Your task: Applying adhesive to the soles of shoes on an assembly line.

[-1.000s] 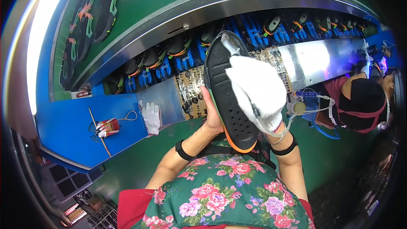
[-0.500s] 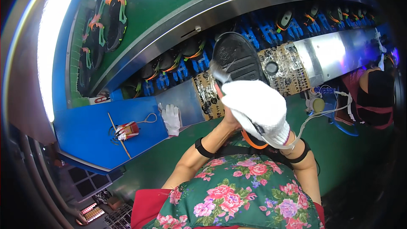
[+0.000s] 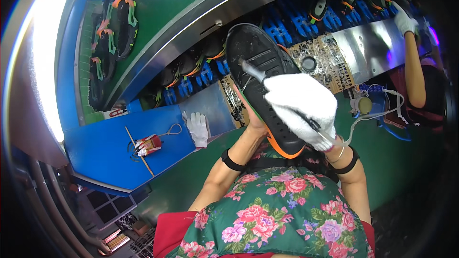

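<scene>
A bright lamp (image 3: 45, 67) borders the left of the frame. At upper left, dark footwear (image 3: 126, 16) with orange and green straps rests on a green surface. Below it, a blue bench (image 3: 95, 148) carries a red box (image 3: 152, 146) and a thin stick (image 3: 131, 137). A white glove (image 3: 197, 131) lies at the right end of the bench.

The left hand (image 3: 253, 118), bare, grasps the left edge of a black shoe (image 3: 256, 94) near mid-length; most of its fingers are hidden behind the shoe. The shoe is held at the centre of the frame, between the hands, with its underside facing the camera. Its long axis runs obliquely from upper centre to lower right. The broad toe end points up and slightly left; the orange-edged heel points down and slightly right, toward the floral apron (image 3: 267, 205).

The right hand (image 3: 301, 107), in a white glove, grips a brush-like tool (image 3: 253, 71) and covers part of the right side of the shoe. The tool points to the upper left, its tip over the forefoot. A pale tube (image 3: 352, 129) extends rightward from beside the right wrist. At upper right, a co-worker's gloved hand (image 3: 405, 22) is beside the row of footwear.
</scene>
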### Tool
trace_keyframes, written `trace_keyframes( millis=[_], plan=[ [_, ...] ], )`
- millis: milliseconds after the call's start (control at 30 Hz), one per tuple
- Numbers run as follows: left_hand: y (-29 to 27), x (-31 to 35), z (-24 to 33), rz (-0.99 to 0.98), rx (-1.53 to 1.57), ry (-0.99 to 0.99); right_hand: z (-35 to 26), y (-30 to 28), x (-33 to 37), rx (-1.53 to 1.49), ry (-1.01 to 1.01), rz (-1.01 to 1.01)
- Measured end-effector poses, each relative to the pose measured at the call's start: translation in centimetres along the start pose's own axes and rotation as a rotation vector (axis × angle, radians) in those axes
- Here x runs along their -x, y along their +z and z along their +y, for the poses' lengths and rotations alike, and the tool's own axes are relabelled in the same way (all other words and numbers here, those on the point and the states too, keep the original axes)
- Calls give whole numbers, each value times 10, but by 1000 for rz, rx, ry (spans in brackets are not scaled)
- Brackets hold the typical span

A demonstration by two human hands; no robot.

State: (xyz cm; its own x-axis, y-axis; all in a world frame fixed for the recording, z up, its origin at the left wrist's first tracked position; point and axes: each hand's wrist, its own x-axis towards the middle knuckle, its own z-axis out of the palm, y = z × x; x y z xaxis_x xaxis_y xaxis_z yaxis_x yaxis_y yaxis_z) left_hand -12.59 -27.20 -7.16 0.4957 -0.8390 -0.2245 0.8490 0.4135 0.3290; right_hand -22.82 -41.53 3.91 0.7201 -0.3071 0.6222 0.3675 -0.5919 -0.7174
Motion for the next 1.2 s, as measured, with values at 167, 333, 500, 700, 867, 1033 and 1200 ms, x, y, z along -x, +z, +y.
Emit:
trace_keyframes(
  millis=[167,333,500,700,867,1033,1200],
  plan=[
    [-8,-2,7,-245,-21,-120,-2,3,2,7,-82,-99],
    [15,-3,13,195,-224,-111,8,-8,6,-16,-48,-71],
    [-6,-15,13,-141,4,-137,-2,-1,19,-176,39,-160],
    [33,-11,20,42,68,-151,7,-9,25,-33,-19,-143],
    [33,-13,20,-70,9,-201,6,-15,33,-238,44,-278],
    [36,-25,25,-141,-4,-145,0,-9,35,-72,45,-216],
    [43,-32,31,-232,-52,-149,-4,-14,32,-280,117,-186]
  ],
)
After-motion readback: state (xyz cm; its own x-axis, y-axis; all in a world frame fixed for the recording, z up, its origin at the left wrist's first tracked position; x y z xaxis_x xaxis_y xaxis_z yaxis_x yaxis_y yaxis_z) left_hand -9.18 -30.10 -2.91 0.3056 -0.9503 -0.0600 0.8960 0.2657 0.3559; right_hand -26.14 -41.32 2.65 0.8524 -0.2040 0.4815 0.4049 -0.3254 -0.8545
